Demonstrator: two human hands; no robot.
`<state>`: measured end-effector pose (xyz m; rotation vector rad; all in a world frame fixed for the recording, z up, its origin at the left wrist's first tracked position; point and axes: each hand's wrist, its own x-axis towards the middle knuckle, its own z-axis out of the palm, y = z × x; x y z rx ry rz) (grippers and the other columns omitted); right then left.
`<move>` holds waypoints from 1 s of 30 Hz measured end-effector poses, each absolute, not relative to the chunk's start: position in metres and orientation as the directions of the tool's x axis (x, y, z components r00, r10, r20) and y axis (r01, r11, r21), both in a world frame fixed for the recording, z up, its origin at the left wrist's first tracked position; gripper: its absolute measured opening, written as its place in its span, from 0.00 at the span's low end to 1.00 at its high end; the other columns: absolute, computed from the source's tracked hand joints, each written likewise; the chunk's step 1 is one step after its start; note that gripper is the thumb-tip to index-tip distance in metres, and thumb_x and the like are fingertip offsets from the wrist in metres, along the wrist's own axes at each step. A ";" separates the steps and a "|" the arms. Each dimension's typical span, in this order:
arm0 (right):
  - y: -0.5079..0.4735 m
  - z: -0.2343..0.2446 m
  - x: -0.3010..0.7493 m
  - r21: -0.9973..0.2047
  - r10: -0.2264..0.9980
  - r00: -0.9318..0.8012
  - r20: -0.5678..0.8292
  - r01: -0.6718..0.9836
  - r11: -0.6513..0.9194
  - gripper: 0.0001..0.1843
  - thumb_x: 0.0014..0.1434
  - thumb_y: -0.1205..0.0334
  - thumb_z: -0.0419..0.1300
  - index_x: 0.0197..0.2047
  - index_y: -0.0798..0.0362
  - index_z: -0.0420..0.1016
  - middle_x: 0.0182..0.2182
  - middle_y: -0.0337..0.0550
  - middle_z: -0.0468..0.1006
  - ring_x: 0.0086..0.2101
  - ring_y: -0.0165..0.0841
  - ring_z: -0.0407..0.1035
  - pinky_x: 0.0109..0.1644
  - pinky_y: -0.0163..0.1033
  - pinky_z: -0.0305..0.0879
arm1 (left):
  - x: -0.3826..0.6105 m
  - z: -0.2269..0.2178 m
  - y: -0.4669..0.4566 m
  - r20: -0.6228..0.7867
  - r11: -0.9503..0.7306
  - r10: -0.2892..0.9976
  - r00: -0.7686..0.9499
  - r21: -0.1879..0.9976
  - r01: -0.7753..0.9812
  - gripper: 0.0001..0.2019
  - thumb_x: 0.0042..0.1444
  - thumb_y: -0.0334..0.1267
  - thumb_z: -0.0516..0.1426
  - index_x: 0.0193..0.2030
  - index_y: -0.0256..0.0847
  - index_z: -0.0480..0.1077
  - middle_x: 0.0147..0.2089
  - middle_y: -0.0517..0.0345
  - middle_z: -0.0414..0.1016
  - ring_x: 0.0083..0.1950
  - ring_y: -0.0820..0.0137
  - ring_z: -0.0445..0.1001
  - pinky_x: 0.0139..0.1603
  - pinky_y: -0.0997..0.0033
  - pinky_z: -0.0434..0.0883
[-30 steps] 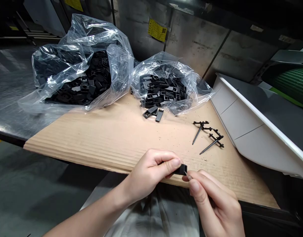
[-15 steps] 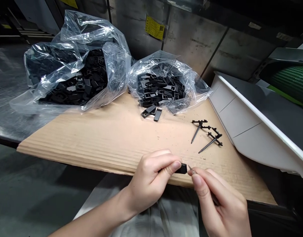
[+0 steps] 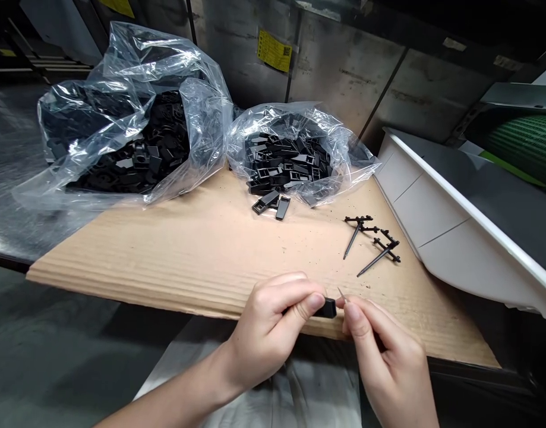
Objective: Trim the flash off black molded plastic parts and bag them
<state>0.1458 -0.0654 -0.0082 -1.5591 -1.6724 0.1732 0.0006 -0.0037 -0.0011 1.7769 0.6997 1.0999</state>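
My left hand is closed round a small black plastic part, pinched between thumb and fingers over the near edge of a cardboard sheet. My right hand is closed on a thin pointed metal tool, whose tip stands just right of the part's end. Both hands meet at the sheet's front edge.
Two clear bags of black plastic parts lie at the back: a large bag on the left and a smaller bag in the middle, with two loose parts spilled in front. Black sprue pieces lie right. A white tray borders the right side.
The tool's tip has drawn slightly back from the part's end and now points upward beside it. My left hand keeps its grip on the part. The view has shifted a little.
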 end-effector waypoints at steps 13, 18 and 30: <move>-0.064 0.012 0.141 -0.888 0.981 0.128 0.145 0.454 0.072 0.17 0.61 0.57 0.48 0.23 0.52 0.66 0.16 0.33 0.64 0.17 0.23 0.59 0.21 0.29 0.56 | -0.006 -0.001 0.005 0.086 -0.012 0.764 0.639 0.993 -0.119 0.15 0.57 0.39 0.49 0.22 0.34 0.63 0.20 0.64 0.54 0.22 0.77 0.55 0.22 0.77 0.54; -0.060 0.010 0.136 -0.863 0.973 0.100 0.209 0.487 0.135 0.16 0.61 0.59 0.48 0.24 0.53 0.65 0.16 0.32 0.62 0.18 0.22 0.57 0.22 0.29 0.53 | -0.006 -0.001 0.006 0.081 0.008 0.759 0.646 0.991 -0.134 0.15 0.57 0.38 0.49 0.21 0.34 0.62 0.20 0.63 0.54 0.23 0.77 0.55 0.22 0.77 0.54; -0.068 0.005 0.132 -0.839 0.964 -0.053 0.260 0.482 0.253 0.14 0.60 0.63 0.48 0.22 0.52 0.61 0.17 0.31 0.60 0.18 0.22 0.57 0.22 0.28 0.51 | -0.007 -0.003 0.003 0.089 -0.007 0.786 0.612 0.991 -0.135 0.15 0.57 0.39 0.50 0.21 0.35 0.62 0.20 0.64 0.53 0.23 0.77 0.54 0.23 0.76 0.53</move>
